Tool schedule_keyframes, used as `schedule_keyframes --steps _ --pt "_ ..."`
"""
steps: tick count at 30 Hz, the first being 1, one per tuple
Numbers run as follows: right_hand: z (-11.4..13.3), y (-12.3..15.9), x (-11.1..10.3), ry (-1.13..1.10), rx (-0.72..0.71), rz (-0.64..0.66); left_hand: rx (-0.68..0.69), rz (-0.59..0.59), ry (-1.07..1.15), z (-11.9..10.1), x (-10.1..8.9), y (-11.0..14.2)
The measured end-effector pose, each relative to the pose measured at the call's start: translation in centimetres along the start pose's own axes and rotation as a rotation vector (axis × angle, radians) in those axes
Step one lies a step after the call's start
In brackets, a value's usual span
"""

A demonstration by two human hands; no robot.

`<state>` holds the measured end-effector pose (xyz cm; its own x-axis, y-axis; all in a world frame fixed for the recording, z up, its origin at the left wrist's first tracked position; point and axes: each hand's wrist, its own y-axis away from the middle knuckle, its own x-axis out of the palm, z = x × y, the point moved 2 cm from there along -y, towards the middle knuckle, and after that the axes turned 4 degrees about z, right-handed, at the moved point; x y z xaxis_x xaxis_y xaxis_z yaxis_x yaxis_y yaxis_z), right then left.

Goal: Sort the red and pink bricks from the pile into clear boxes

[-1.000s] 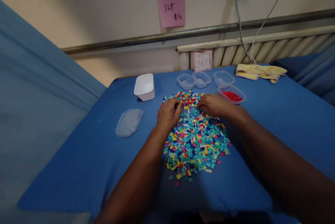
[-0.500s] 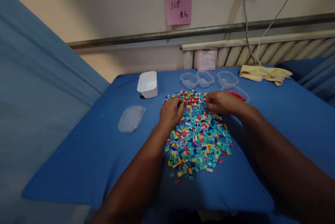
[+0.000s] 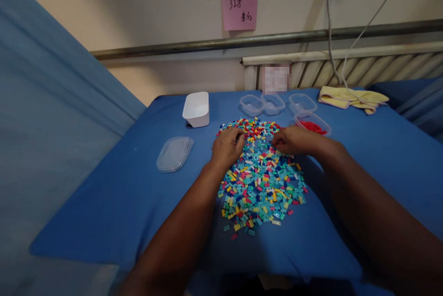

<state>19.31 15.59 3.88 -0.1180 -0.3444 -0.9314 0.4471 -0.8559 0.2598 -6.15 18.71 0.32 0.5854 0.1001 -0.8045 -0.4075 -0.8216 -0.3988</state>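
A wide heap of small toy building bricks (image 3: 265,180) in many colours is spread over the blue-covered table. My left hand (image 3: 226,146) rests at the heap's upper left edge, fingers curled together; anything between them is hidden. Across from it, my right hand (image 3: 290,140) is at the heap's upper right with thumb and fingers pinched, and I cannot make out what they hold. Red bricks (image 3: 254,129) are plentiful in the far part, just beyond both hands. Right behind my right hand stands a clear tub (image 3: 327,125) holding red bricks (image 3: 313,127).
Three clear tubs (image 3: 251,112) stand along the back. A white bin (image 3: 196,121) is at the back left, with stacked clear lids (image 3: 174,154) nearer me. A yellow cloth (image 3: 353,97) lies at the back right under a hanging cable (image 3: 363,33). Blue curtain (image 3: 51,79) borders the left.
My right hand has come slightly down toward me, uncovering more of the red bricks in the tub. My left hand stays almost in place. The view has shifted a little.
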Motion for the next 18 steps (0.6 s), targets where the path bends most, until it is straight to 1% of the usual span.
schedule_keyframes --steps 5,7,9,11,14,16,18 --pt "-0.5 0.1 0.1 -0.018 0.042 0.003 0.023 -0.019 0.002 0.3 0.1 0.0" --pt "-0.7 0.3 -0.1 -0.077 0.023 -0.041 0.044 -0.027 0.022 0.3 0.2 0.1" --pt "-0.5 0.6 -0.4 -0.213 -0.014 -0.131 0.053 -0.026 0.103 0.0 0.2 0.0" --pt "0.3 0.6 -0.7 -0.434 -0.054 -0.248 0.006 -0.018 0.287 -0.6 0.2 -0.1" --pt "2.1 0.0 -0.3 -0.776 -0.107 -0.396 -0.107 0.0 0.672 -1.8 0.2 -0.3" --pt "3.2 -0.8 0.2 -0.89 -0.12 -0.469 -0.145 0.013 0.865 -2.5 0.2 -0.4" --pt "4.0 -1.3 0.6 -0.935 -0.128 -0.513 -0.174 0.017 0.957 -2.8 0.1 -0.5"
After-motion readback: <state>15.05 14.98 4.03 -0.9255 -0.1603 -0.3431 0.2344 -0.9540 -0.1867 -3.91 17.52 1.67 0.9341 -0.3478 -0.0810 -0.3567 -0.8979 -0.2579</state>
